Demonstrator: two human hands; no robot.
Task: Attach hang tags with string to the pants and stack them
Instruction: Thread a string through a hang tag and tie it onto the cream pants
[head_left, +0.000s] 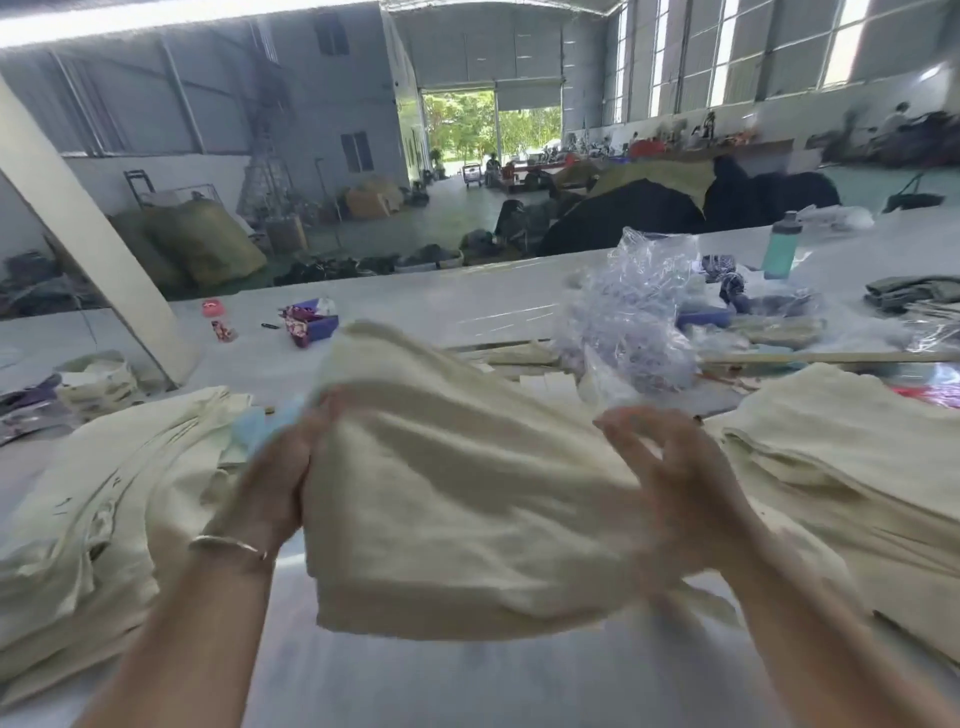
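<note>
Forearms nearest the camera, both reaching forward over the white table (405, 306). Left wrist wears a thin bangle (228, 545).

Left to right:
- Left stack (104, 509): cream pants piled loosely at the table's left edge, some edges hanging over.
- Left hand (275, 478): fingers curled round the left edge of the folded pants (457, 509), gripping. Something pale blue shows just behind the knuckles (too blurred to identify).
- Pants: cream, folded, lifted off the table between both hands, near edge sagging.
- Right hand (670, 483): on the pants' right side, fingers spread and mostly straight; motion blur, so cannot tell whether it grips or only supports the cloth.
- Right stack (841, 467): flatter, neater cream pile, just beside the right hand.

Hands are well apart, one at each side of the garment.

Behind the pants: crumpled clear plastic bag (634, 312), a row of small pale tags (545, 384) lying flat near it, a purple box (311, 325) to the left, a teal bottle (779, 249) upright far right.
</note>
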